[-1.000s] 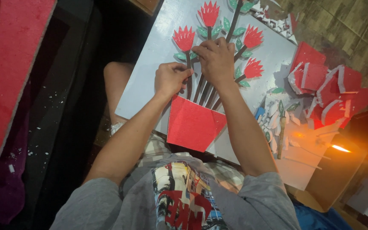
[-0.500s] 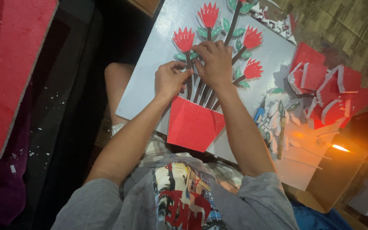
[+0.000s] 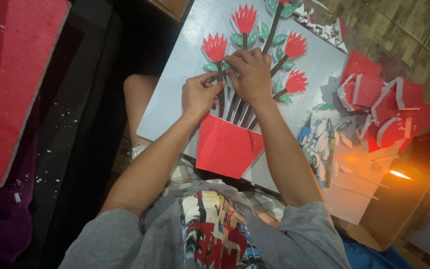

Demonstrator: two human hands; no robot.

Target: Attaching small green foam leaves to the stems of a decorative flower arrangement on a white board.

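A pale grey board rests on my lap, bearing a foam picture: a red vase, dark stems and several red flowers with green leaves. My left hand pinches at the stem under the leftmost flower, near its green leaf. My right hand lies flat over the bunched stems just above the vase, fingertips pressing beside the same stem. Whether a loose piece is between the fingers is hidden.
A heap of red and white foam offcuts lies to the right, with green leaf scraps and a thin tool on a white sheet. A small flame glows at right. A large red foam sheet stands at left.
Both hands have stayed on the stems; the right fingers shifted slightly down toward the left hand's pinch. The view has drifted a little.
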